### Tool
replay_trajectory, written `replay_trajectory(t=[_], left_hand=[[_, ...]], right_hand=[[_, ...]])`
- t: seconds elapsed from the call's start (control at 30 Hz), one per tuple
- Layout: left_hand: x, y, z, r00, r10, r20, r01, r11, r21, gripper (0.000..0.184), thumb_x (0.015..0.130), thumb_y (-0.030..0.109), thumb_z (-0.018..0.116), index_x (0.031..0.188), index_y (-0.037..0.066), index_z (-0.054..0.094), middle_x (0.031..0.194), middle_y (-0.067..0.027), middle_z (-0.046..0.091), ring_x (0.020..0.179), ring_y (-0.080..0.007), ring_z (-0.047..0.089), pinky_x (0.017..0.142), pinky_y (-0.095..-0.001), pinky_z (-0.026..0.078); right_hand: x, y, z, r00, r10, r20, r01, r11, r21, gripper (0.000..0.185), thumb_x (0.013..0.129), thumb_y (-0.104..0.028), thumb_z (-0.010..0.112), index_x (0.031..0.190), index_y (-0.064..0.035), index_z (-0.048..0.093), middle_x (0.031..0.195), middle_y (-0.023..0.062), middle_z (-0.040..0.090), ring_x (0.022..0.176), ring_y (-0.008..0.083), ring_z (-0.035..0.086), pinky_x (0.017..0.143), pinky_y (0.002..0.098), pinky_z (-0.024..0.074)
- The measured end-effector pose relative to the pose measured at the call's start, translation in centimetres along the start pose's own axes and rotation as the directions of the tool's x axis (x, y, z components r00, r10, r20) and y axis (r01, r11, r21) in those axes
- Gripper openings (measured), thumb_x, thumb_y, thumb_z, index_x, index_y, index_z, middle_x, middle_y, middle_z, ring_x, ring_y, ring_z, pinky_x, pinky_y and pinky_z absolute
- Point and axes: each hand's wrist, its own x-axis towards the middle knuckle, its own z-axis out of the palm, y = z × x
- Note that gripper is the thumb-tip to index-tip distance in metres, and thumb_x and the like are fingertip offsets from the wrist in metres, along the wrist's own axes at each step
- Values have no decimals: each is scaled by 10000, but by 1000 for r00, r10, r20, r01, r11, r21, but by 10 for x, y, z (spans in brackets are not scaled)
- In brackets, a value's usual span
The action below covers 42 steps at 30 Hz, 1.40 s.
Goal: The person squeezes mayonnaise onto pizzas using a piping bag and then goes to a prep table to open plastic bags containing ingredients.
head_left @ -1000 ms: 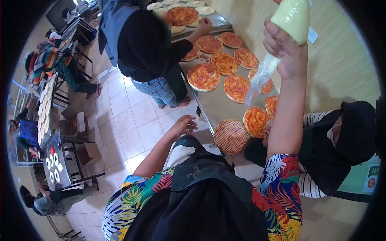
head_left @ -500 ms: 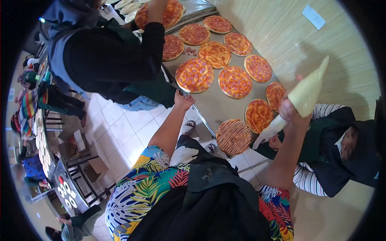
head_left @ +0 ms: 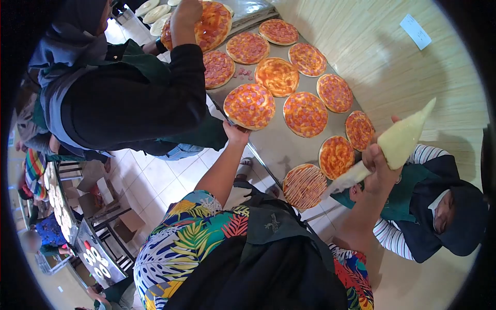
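Note:
My right hand (head_left: 380, 160) is closed round a piping bag (head_left: 400, 134) of pale cream filling. Its twisted top points up right, and its thin end hangs beside a pizza striped with sauce (head_left: 305, 186) at the table's near corner. My left hand (head_left: 236, 133) is at the near rim of a pizza with diced pink topping (head_left: 249, 106), its fingers partly hidden under that rim. This pizza juts slightly past the table edge. Beside it lie another diced-topping pizza (head_left: 305, 114) and a sauce-covered pizza (head_left: 277, 76).
Several more pizzas rest on the metal table (head_left: 274, 147), near loose pink cubes (head_left: 244, 74). A co-worker in black sleeves (head_left: 139, 98) holds a pizza (head_left: 209, 26) at the left. Another person in striped sleeves (head_left: 395, 237) is close on the right, by the wooden wall (head_left: 356, 36).
My left hand has gone from the table's edge to the diced-topping pizza's near rim, and that pizza has shifted slightly outward. The piping bag has swung lower, its thin end nearer the striped pizza.

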Motion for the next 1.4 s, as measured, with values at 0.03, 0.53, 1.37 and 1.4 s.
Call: replay_trajectory(t=[0.03, 0.53, 1.37, 1.4], left_hand=[[11, 2, -8, 987, 36, 155, -30, 999, -39, 709, 787, 581, 277, 1294, 87, 323, 1322, -110, 344, 1247, -278, 302, 1041, -470, 184], [6, 48, 13, 974, 146, 175, -159, 985, 64, 724, 820, 585, 215, 1340, 84, 266, 1392, -103, 272, 1280, -281, 265, 1045, -438, 212], [-77, 50, 44, 991, 20, 129, -119, 541, 832, 485, 844, 400, 494, 1237, 129, 406, 1175, -38, 476, 1090, -171, 410, 862, -331, 326], [-84, 47, 49, 989, 6, 145, -126, 530, 839, 485, 844, 400, 494, 1237, 129, 406, 1175, -38, 476, 1090, -171, 410, 862, -331, 326]], right_hand=[[4, 0, 11, 1000, 1, -1, -1, 1000, 0, 752, 652, -45, 709, 1280, 25, 301, 783, 35, 519, 527, 54, 449, 451, 159, 361], [51, -4, 106, 875, -344, 341, 419, 891, -176, 689, 573, -60, 746, 1164, 75, 419, 742, 48, 566, 706, 113, 531, 780, 286, 428], [55, -2, 128, 949, -199, 243, 209, 978, -13, 707, 619, -34, 731, 1238, 18, 394, 831, 9, 529, 720, 83, 496, 668, 214, 410], [53, -2, 129, 952, -207, 225, 209, 978, 15, 696, 627, -24, 723, 1239, 13, 395, 820, 7, 527, 707, 78, 495, 643, 206, 411]])
